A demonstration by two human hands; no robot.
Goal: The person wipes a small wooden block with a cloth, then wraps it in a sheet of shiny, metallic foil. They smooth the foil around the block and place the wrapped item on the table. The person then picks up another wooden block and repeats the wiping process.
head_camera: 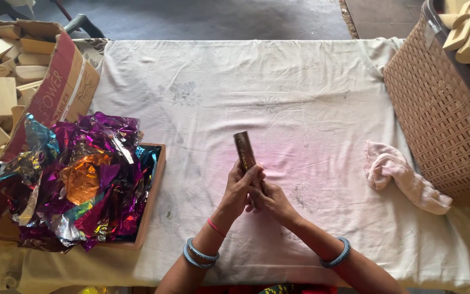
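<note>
Hands met at the lower end of a dark brown stick wrapped in shiny film; we saw the left hand wrapped around it and the right hand pinching it from the other side. The stick rose over the middle of the white cloth. Left of the stick lay a heap of crumpled purple foil in a wooden tray; right of it, a pink rag and a woven basket.
</note>
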